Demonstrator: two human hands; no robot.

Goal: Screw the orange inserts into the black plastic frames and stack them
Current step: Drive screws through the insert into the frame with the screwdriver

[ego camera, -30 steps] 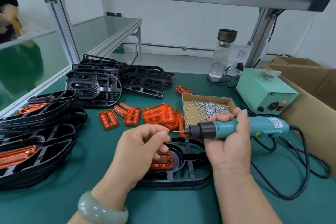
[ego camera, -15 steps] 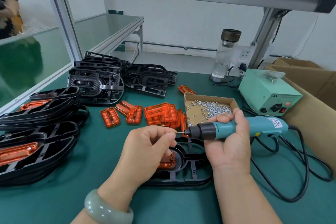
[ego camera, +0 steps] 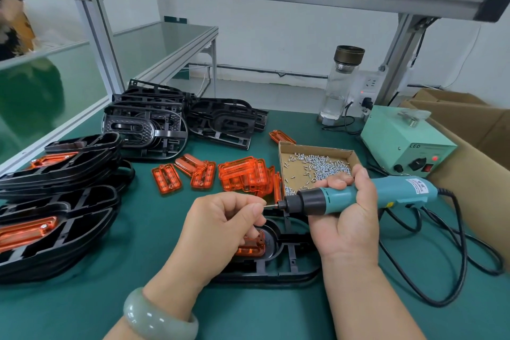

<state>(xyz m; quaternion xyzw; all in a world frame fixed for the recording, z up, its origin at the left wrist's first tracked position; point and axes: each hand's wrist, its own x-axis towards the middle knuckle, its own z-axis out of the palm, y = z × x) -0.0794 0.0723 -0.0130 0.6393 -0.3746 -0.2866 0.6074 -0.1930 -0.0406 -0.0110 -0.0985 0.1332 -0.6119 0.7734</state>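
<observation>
Hands (ego camera: 220, 225) (ego camera: 346, 218), screw (ego camera: 265, 205), screwdriver (ego camera: 400, 192), green mat (ego camera: 143, 229), white wall (ego camera: 276, 36)

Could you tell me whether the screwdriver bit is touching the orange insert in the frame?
Apart: the head view shows the screwdriver bit held level above the orange insert.

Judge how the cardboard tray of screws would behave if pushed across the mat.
The cardboard tray probably slides rather than tips: it is low and wide. Its thin walls look bendable, and the loose screws would likely shift or spill.
</observation>
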